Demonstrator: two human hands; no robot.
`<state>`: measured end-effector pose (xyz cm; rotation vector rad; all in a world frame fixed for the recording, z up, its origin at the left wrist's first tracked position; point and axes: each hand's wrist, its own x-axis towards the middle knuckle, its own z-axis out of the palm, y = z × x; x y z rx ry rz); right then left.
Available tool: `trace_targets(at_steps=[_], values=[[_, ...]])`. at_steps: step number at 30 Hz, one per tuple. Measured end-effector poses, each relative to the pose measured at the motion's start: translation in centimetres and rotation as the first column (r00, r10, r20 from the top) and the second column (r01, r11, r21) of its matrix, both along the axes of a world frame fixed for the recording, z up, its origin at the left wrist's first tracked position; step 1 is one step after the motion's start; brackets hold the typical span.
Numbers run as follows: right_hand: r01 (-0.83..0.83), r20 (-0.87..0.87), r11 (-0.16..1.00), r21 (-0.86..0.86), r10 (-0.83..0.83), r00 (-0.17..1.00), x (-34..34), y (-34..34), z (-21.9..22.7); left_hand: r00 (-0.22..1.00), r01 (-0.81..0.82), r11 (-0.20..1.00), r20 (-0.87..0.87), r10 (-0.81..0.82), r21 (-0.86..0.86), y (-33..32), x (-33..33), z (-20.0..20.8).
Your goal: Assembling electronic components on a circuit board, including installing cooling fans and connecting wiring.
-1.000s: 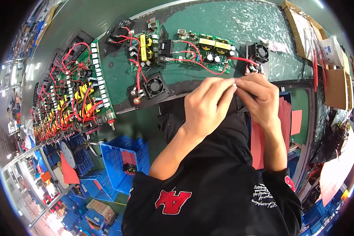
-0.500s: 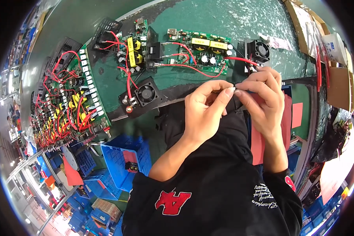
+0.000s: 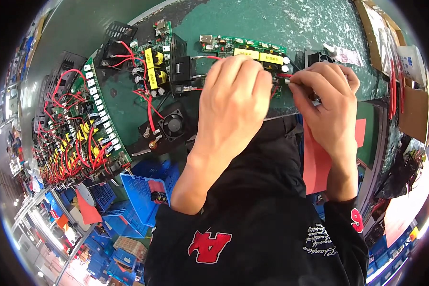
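My left hand [image 3: 233, 97] is curled over the near part of a green circuit board [image 3: 224, 46]; its fingers are bent down together and the fingertips are hidden. My right hand [image 3: 326, 102] pinches a small white connector [image 3: 287, 81] between thumb and forefinger, beside the board's right end. A red wire [image 3: 285, 75] from the board runs just above the connector. Two yellow-taped transformers [image 3: 270, 58] stand on the board. Partly behind my right hand sits a black fan [image 3: 314, 57]. Left of the board, a black switch panel [image 3: 180, 62] stands upright.
A second board with yellow transformers [image 3: 150, 69] and a black fan [image 3: 173, 123] on a plate lie to the left. Farther left is a dense row of wired boards [image 3: 83, 128]. Blue crates [image 3: 140, 193] stand below the bench edge. Red wires [image 3: 392, 90] hang at the right.
My hands were together in front of the bench edge, pinching something tiny. They have separated: the left moved up over the board, the right shifted slightly up and right with the white connector.
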<state>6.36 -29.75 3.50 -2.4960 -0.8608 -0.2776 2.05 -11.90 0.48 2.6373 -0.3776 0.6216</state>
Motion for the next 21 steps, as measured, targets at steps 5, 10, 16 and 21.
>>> trace_targets(at_steps=[5,10,16,21], values=[[-0.111,0.094,0.991,-0.074,0.117,0.989,1.1,0.2,-1.1,0.992,0.048,0.999,-0.119,-0.047,0.006,-0.1,-0.1,1.1],[-0.125,0.065,0.987,-0.101,0.132,0.989,1.0,0.5,-0.9,0.999,-0.042,0.996,-0.013,0.043,0.079,1.3,-1.1,0.1],[-0.121,0.080,0.983,-0.138,0.133,0.988,0.9,0.8,-1.1,1.000,-0.028,0.992,0.007,0.027,0.123,0.9,-0.8,-0.3],[-0.165,0.127,0.974,-0.156,0.186,0.974,1.3,0.9,-1.1,0.999,-0.044,0.994,-0.008,0.045,0.096,0.5,0.1,-0.5]])
